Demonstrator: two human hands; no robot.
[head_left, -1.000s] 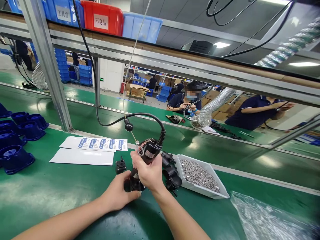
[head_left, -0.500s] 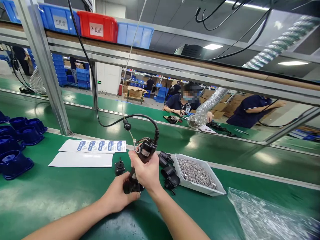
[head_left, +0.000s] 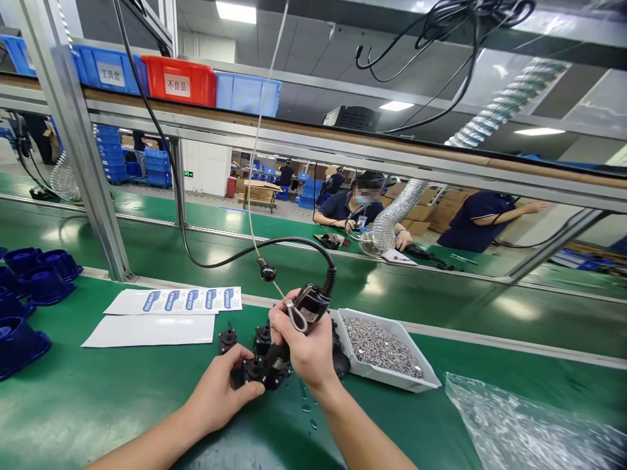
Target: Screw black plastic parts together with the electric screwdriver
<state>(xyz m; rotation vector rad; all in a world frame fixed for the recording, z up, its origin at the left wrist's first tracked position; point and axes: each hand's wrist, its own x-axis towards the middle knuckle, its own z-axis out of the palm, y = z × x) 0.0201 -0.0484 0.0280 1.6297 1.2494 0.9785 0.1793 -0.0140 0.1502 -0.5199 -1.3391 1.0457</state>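
Note:
My right hand (head_left: 311, 346) is wrapped round a black electric screwdriver (head_left: 313, 303) that hangs from a thin cable and trails a black cord. The tool tilts down to the left, its lower end at a small black plastic pump part (head_left: 255, 371). My left hand (head_left: 218, 388) grips that part between thumb and fingers on the green bench. Whether the bit touches a screw is hidden. Two similar black parts stand just behind, one (head_left: 228, 338) at the left and another (head_left: 263, 338) beside the tool.
A white tray of screws (head_left: 340, 314) stands right of my hands, with clear plastic film (head_left: 533, 418) farther right. Label sheets (head_left: 151, 330) and dark blue plastic bases (head_left: 49, 284) lie left. A metal shelf frame (head_left: 73, 143) crosses ahead; a co-worker (head_left: 350, 205) sits beyond.
My right hand and the screwdriver have moved slightly right, and the tool leans more. More of the part in my left hand shows. The camera view has shifted a little.

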